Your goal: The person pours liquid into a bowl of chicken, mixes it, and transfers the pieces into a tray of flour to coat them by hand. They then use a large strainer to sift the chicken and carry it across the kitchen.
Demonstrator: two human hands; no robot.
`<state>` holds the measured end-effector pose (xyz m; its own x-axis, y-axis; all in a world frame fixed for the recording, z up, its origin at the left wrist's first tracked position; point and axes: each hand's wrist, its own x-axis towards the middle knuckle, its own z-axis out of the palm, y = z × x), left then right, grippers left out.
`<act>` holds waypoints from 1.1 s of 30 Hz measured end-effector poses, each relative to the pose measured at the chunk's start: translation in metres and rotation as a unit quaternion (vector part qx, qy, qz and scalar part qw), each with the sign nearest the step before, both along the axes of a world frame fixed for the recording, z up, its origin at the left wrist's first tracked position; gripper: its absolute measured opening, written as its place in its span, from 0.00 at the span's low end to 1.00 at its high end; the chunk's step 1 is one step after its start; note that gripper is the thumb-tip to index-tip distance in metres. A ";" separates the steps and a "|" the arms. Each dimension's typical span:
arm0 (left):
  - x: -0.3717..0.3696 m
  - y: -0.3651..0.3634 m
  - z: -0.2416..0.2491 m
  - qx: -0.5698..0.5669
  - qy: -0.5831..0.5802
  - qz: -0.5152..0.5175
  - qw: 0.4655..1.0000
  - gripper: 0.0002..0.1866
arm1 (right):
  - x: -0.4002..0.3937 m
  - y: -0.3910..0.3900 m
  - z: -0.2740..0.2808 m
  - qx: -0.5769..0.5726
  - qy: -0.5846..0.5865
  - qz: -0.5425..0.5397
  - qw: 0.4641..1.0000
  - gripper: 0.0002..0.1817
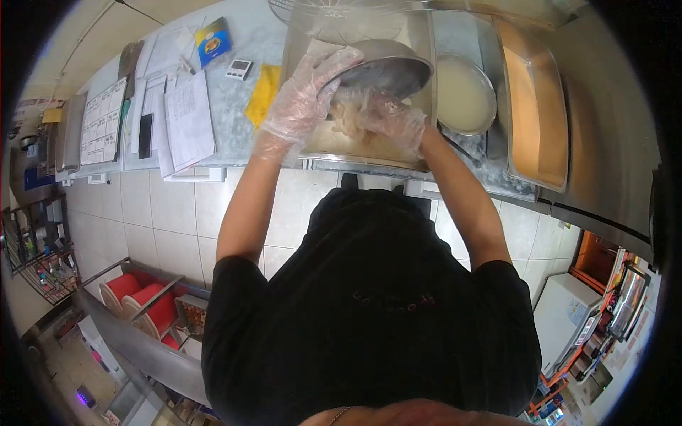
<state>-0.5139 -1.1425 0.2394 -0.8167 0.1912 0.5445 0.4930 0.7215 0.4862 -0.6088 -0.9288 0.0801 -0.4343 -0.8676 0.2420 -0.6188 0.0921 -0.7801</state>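
Observation:
My left hand [305, 99], in a clear plastic glove, grips the rim of a metal bowl [398, 67] and holds it tilted on its side. Pale, wet pieces of food, perhaps raw meat [348, 121], hang at the bowl's lower edge. My right hand [394, 121], gloved too, is against these pieces at the bowl's mouth; its fingers are blurred and partly hidden. Below both hands lies a rectangular metal tray [366, 162] with a pale, floury layer in it. A wire strainer [341, 21] rests across the tray's far end.
Right of the tray stands a round bowl of milky liquid [465, 96], then a long, deep metal pan [536, 106]. To the left lie a yellow cloth [263, 92], a timer [239, 69], papers [188, 121] and a phone [145, 135]. A metal cart [142, 341] stands behind on the left.

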 end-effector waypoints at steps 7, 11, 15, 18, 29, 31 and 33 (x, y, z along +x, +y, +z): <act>0.004 0.001 0.009 -0.056 0.000 0.014 0.998 0.33 | 0.001 0.002 0.032 0.179 0.255 0.016 0.950 0.26; 0.007 -0.005 0.015 -0.069 -0.045 0.024 0.996 0.34 | 0.018 0.017 0.058 0.067 0.195 -0.034 0.978 0.21; 0.009 0.000 0.015 -0.130 -0.050 0.043 0.989 0.35 | 0.015 0.005 0.106 0.437 0.323 0.018 0.839 0.22; 0.004 -0.005 0.014 -0.100 -0.036 0.038 0.994 0.32 | 0.020 0.013 0.064 0.138 0.505 -0.043 0.851 0.25; -0.002 -0.013 0.005 -0.135 0.018 -0.011 0.991 0.31 | 0.006 0.000 0.080 0.359 0.113 0.075 0.923 0.36; -0.005 -0.020 0.011 -0.145 0.014 -0.010 0.989 0.31 | 0.024 0.008 0.058 0.198 0.178 0.033 0.963 0.35; -0.003 -0.023 0.014 -0.107 0.024 0.027 0.994 0.32 | 0.019 0.020 0.035 0.032 0.232 -0.007 0.972 0.34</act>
<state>-0.5168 -1.1659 0.2534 -0.8029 0.2631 0.5348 0.4694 0.8322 0.2952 -0.5901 -0.9086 0.1155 -0.3037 -0.8819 0.3606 -0.9012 0.1431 -0.4090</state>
